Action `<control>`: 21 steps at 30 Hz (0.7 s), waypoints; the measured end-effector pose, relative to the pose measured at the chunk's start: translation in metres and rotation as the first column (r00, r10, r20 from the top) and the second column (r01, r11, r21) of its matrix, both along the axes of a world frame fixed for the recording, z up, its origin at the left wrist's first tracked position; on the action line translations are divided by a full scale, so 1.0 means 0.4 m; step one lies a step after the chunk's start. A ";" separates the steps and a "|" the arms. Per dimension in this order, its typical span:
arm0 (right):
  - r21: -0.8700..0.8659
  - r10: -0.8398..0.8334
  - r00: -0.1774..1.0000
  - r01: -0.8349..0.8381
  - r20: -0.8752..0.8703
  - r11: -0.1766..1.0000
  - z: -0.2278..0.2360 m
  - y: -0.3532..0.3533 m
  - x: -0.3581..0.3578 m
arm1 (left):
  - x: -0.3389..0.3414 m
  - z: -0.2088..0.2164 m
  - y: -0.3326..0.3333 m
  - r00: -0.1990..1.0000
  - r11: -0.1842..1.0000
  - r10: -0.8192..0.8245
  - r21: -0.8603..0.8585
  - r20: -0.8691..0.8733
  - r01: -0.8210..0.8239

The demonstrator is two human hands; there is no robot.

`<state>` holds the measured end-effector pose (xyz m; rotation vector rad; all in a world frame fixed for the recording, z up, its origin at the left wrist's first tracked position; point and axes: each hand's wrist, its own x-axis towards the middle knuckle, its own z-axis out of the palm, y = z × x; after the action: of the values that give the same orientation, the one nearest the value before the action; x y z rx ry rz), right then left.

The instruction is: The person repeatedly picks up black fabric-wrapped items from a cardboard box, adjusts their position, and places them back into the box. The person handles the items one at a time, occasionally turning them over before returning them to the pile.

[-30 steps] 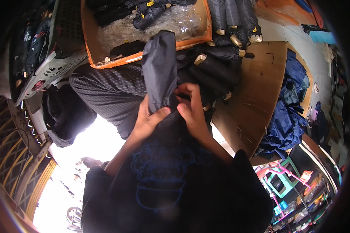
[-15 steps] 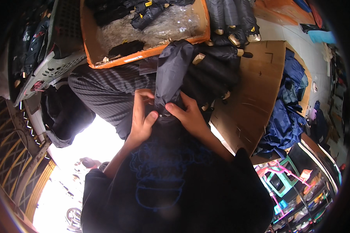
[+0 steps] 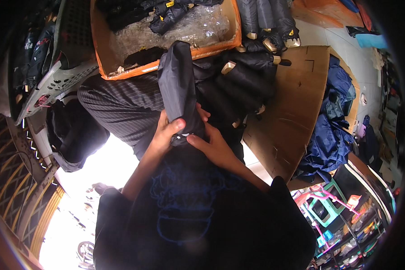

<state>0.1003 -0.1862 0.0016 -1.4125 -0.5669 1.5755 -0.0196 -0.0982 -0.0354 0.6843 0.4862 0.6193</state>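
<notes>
A folded black umbrella point(image 3: 177, 83) in a fabric sleeve points away from me, tilted slightly left, above my lap. Around the left side of its near end, my left hand point(image 3: 163, 132) is closed, with the thumb lying on the fabric. My right hand point(image 3: 213, 143) grips the same end from the right, its thumb beside a small pale spot at the sleeve's edge. What lies inside the near end is hidden. Just right of it, several black sleeved umbrellas point(image 3: 238, 85) with pale gold handle ends lie side by side.
An orange-edged cardboard box point(image 3: 166, 63) with plastic wrap and black umbrellas stands ahead. Brown cardboard point(image 3: 288, 112) curves at the right, beside a heap of navy fabric point(image 3: 330, 137). At the left are a grey perforated basket point(image 3: 54, 83) and black cloth point(image 3: 72, 139).
The umbrella has swung left at its far end and turned a little. My left thumb has moved up onto the fabric, and my right hand has shifted slightly nearer to me.
</notes>
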 end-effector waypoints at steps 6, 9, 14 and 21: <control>-0.087 0.033 0.999 -0.031 0.026 0.996 -0.024 -0.028 -0.005 | -0.013 0.037 0.003 0.986 0.988 -0.135 -0.090 -0.096 0.127; -0.002 -0.025 1.000 0.025 0.015 1.000 -0.025 -0.034 -0.018 | -0.022 0.055 -0.021 0.983 0.992 -0.106 -0.084 -0.147 0.095; 0.056 0.173 0.948 -0.194 0.268 0.979 0.013 -0.017 0.020 | -0.040 0.019 -0.062 0.991 0.997 -0.012 0.079 -0.131 0.022; 0.117 0.071 0.967 -0.102 0.245 0.988 -0.045 -0.071 0.038 | -0.018 -0.010 -0.079 0.975 0.998 -0.047 -0.059 -0.218 0.035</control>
<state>0.1155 -0.2148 -0.0166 -1.5072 -0.8696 1.4160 -0.0269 -0.1298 -0.0395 0.7125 0.6906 0.4915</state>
